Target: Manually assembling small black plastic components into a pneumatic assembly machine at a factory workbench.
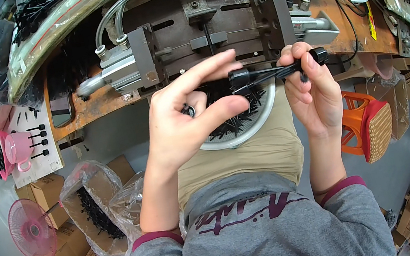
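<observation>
My right hand (pixel 316 92) is closed round a few black plastic parts with thin stems and wider round heads (pixel 241 79). Their heads point toward my left hand, and another round black end (pixel 319 56) sticks out past my right fingers. My left hand (pixel 186 112) has its thumb and forefinger spread on either side of the heads, apart from them as far as I can see. Its other fingers are curled in, and a small round black piece (pixel 189 110) shows among them. Below both hands, a pale round basket (pixel 264 123) of similar black parts rests at my lap.
Ahead, a metal fixture (pixel 194 4) with two pneumatic cylinders (pixel 116 75) and clear hoses is on the wooden bench (pixel 87 116). A pink mug (pixel 18 149) and pink fan (pixel 32 229) are at left, near a plastic-lined box (pixel 80 215). An orange stool (pixel 361 125) is at right.
</observation>
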